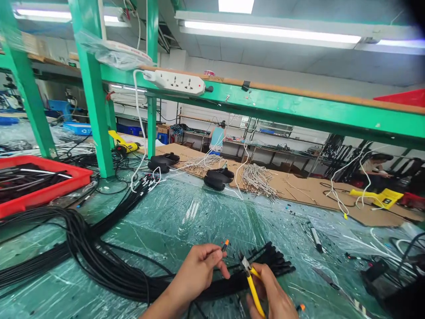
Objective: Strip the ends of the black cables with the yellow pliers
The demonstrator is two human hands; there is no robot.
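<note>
Left fingers (217, 254) pinching orange-tipped piece (226, 243), right fingers (265, 274) grasping cutters (252, 289), black cables (128, 280) beneath, red tray (81, 177) far left

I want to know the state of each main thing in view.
Left hand: pinching
Orange-tipped piece: pinched, tip exposed
Right hand: gripping
Yellow-handled pliers: held, handles apart
Black cables: bundled
Red tray: holding black pieces
Ceiling lamp: lit
Power strip: power unclear
</note>
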